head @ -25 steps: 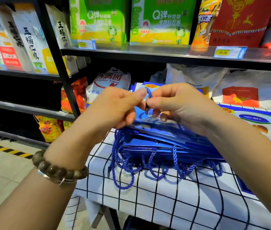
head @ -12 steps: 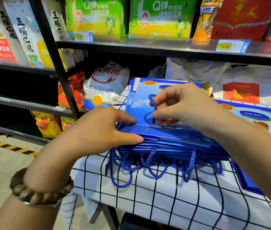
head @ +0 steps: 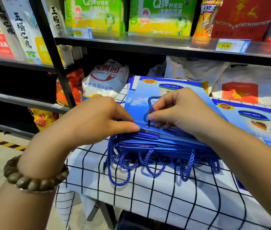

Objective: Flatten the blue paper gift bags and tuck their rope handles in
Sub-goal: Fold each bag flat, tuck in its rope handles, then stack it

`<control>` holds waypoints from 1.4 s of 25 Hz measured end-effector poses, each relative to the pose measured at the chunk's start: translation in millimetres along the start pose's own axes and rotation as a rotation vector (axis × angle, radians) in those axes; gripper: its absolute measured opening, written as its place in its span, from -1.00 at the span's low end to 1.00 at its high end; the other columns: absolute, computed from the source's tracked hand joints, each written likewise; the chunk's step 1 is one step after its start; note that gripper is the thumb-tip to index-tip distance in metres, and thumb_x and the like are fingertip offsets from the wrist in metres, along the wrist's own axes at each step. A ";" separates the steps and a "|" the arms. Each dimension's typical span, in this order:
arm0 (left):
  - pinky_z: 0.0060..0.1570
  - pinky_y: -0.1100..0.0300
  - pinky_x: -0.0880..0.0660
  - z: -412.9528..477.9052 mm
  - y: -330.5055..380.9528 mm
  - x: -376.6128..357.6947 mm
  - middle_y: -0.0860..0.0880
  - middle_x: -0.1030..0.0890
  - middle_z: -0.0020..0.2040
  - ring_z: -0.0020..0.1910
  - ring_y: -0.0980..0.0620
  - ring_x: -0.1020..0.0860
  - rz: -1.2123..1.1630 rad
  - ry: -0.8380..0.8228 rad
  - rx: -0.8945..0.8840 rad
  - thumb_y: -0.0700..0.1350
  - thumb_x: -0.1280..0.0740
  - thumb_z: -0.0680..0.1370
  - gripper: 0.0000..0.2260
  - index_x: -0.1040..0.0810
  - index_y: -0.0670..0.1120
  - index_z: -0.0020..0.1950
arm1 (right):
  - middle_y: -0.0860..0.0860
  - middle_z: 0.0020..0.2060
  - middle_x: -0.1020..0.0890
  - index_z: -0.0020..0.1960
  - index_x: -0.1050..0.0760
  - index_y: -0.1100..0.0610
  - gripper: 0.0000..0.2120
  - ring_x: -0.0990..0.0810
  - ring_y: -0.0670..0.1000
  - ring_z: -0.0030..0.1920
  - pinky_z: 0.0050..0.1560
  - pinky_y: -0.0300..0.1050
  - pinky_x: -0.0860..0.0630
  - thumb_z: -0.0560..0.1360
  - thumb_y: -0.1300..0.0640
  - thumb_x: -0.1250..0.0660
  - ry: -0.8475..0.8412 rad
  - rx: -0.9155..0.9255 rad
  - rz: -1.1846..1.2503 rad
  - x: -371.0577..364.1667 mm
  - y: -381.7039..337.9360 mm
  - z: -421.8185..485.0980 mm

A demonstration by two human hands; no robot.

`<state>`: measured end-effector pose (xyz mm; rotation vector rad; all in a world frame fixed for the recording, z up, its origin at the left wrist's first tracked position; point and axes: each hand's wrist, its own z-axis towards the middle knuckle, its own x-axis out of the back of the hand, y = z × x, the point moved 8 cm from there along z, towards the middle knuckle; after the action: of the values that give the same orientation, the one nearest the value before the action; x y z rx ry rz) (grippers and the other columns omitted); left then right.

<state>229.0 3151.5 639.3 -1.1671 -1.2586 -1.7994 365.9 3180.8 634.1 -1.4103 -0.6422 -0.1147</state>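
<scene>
Right grip (head: 177,110) pinches rope handle (head: 150,103); left grip (head: 95,120) pinches top blue bag (head: 138,97) at its edge. Beyond left grip: "Wonder Farm" sack (head: 104,77); above right grip: "45.00" tag (head: 231,45). Bag print partly covered.

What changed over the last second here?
Both hands came down: the left hand let go of the rope handle and pinches the top bag at its near edge; the right hand still pinches the rope. The stack and loose handles stayed put.
</scene>
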 end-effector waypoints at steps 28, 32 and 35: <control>-0.24 0.15 -0.17 -12.9 51.0 -3.2 -0.01 -0.46 -0.24 -0.21 -0.06 -0.43 0.529 0.425 0.253 0.16 -0.19 0.51 -0.74 -0.42 0.00 -0.21 | 0.13 -0.21 -0.67 -0.07 -0.63 0.18 -0.81 -0.50 0.00 -0.29 -0.16 -0.07 -0.42 0.50 0.18 -0.25 -0.227 0.270 -0.447 -12.0 -22.6 -9.6; -0.37 0.19 -0.17 -7.4 60.7 -9.1 -0.08 -0.55 -0.37 -0.46 -0.14 -0.50 0.477 0.443 0.056 -0.18 -0.38 0.34 -0.92 -0.56 -0.12 -0.36 | 0.12 -0.24 -0.63 -0.07 -0.62 0.20 -0.81 -0.46 0.05 -0.25 -0.14 -0.09 -0.40 0.52 0.15 -0.26 -0.151 0.316 -0.455 -7.8 -20.9 -10.4; -0.46 0.23 -0.19 -7.0 62.6 -10.0 -0.08 -0.55 -0.36 -0.51 -0.12 -0.48 0.476 0.415 -0.030 -0.15 -0.23 0.40 -0.82 -0.53 -0.14 -0.36 | 0.07 -0.31 -0.57 -0.08 -0.61 0.19 -0.82 -0.34 -0.06 -0.32 -0.26 -0.15 -0.31 0.53 0.13 -0.26 -0.132 0.369 -0.501 -7.3 -22.6 -14.8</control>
<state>285.1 3124.1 652.3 -0.9425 -0.6500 -1.5900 355.0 3160.6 650.1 -0.8863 -1.0609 -0.2850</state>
